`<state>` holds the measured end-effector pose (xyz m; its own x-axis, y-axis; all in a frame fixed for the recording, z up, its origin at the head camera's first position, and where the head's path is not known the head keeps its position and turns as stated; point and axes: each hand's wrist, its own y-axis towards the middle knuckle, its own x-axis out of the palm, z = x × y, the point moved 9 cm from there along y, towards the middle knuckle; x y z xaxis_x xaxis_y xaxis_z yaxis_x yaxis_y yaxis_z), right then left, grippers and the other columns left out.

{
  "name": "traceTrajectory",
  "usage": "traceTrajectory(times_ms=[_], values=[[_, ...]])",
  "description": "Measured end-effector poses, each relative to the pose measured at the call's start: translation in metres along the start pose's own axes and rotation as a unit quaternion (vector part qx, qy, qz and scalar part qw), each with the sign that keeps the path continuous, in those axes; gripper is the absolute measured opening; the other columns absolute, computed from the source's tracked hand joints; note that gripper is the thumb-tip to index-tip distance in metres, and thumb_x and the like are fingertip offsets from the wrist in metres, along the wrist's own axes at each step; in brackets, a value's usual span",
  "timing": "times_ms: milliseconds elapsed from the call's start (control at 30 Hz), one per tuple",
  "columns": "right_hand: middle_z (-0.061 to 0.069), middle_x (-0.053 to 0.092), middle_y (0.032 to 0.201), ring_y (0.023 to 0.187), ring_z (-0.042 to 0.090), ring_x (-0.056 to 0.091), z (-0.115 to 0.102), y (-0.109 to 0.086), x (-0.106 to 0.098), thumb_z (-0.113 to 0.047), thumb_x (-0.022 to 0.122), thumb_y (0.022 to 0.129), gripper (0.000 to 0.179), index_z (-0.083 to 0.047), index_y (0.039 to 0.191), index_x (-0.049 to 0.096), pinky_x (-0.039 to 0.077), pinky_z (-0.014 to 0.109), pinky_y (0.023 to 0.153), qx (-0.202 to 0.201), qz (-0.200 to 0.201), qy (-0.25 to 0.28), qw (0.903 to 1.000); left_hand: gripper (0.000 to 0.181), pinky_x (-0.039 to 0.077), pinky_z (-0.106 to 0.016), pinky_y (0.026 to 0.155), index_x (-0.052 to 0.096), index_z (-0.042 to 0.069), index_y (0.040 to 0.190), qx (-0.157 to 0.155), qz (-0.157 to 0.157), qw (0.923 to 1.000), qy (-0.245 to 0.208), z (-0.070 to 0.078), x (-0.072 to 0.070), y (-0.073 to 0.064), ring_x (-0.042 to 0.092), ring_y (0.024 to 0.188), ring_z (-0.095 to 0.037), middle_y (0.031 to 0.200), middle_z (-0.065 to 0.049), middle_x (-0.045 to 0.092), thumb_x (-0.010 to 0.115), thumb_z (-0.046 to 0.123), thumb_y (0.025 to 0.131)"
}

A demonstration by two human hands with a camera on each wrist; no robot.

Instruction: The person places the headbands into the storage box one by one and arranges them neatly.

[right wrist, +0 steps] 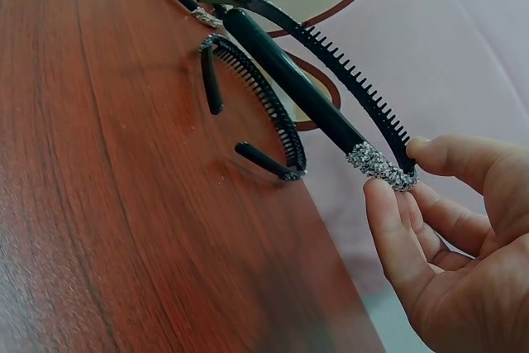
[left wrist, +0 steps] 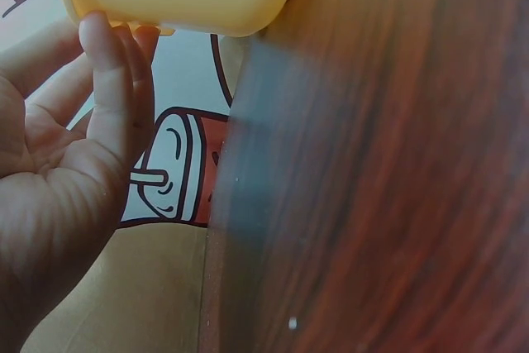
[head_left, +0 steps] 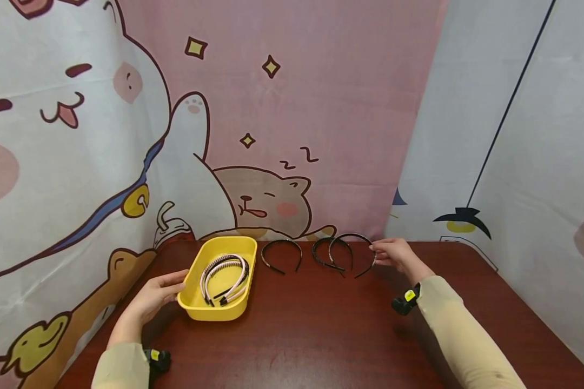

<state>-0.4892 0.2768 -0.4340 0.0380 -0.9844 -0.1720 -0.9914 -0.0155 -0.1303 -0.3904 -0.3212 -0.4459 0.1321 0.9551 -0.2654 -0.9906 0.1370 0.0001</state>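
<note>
On the left, a yellow plastic basket (head_left: 190, 305) holds several headbands (head_left: 209, 273), pink and black ones among them. My left hand (head_left: 154, 296) holds the basket's left rim with its fingertips; in the left wrist view the fingers (left wrist: 103, 47) meet the basket's edge (left wrist: 182, 6). At the back right, my right hand (head_left: 394, 253) pinches a black toothed headband (head_left: 354, 235) at its glittery silver part, seen close up in the right wrist view. That headband (right wrist: 289, 80) is raised in front of another black headband (right wrist: 269, 97) on the table.
Another black headband (head_left: 282, 241) rests on the table right of the basket, near the back edge. The reddish-brown wooden table (head_left: 311, 335) meets cartoon-printed cloth (head_left: 321, 108) behind and at both sides.
</note>
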Motion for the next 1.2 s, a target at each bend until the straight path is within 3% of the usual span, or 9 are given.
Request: traceTrajectory(times_ms=[333, 633, 867, 1200], values=[[0.014, 0.061, 0.100, 0.068, 0.011, 0.060, 0.000, 0.001, 0.011, -0.009, 0.063, 0.093, 0.047, 0.016, 0.130, 0.049, 0.057, 0.033, 0.069, -0.002, -0.010, 0.014, 0.9998, 0.058, 0.053, -0.030, 0.083, 0.038, -0.009, 0.144, 0.015, -0.010, 0.9998, 0.004, 0.002, 0.000, -0.001, 0.062, 0.106, -0.021, 0.140, -0.029, 0.045, 0.061, 0.016, 0.097], [0.006, 0.060, 0.090, 0.065, 0.010, 0.059, 0.001, 0.002, 0.018, -0.008, 0.064, 0.092, 0.049, 0.016, 0.132, 0.047, 0.057, 0.031, 0.065, -0.004, -0.019, 0.029, 0.9994, 0.057, 0.053, -0.031, 0.083, 0.040, -0.007, 0.144, 0.006, -0.001, 1.0000, 0.006, 0.000, 0.000, 0.001, 0.062, 0.107, -0.024, 0.140, -0.029, 0.045, 0.061, 0.016, 0.096], [0.009, 0.062, 0.093, 0.065, 0.010, 0.060, -0.003, 0.000, 0.026, -0.008, 0.064, 0.092, 0.049, 0.015, 0.132, 0.047, 0.057, 0.036, 0.072, -0.007, -0.022, 0.027, 0.9994, 0.057, 0.053, -0.029, 0.083, 0.040, -0.007, 0.144, 0.009, -0.003, 0.9999, 0.010, 0.001, 0.000, -0.001, 0.062, 0.106, -0.022, 0.140, -0.029, 0.045, 0.061, 0.016, 0.096], [0.008, 0.063, 0.093, 0.065, 0.011, 0.060, -0.007, 0.000, 0.038, -0.009, 0.065, 0.091, 0.048, 0.014, 0.130, 0.050, 0.057, 0.034, 0.068, -0.007, -0.024, 0.025, 0.9994, 0.057, 0.052, -0.030, 0.083, 0.041, -0.006, 0.144, 0.003, 0.002, 1.0000, 0.009, 0.000, 0.000, -0.001, 0.062, 0.107, -0.021, 0.140, -0.027, 0.046, 0.062, 0.017, 0.096]])
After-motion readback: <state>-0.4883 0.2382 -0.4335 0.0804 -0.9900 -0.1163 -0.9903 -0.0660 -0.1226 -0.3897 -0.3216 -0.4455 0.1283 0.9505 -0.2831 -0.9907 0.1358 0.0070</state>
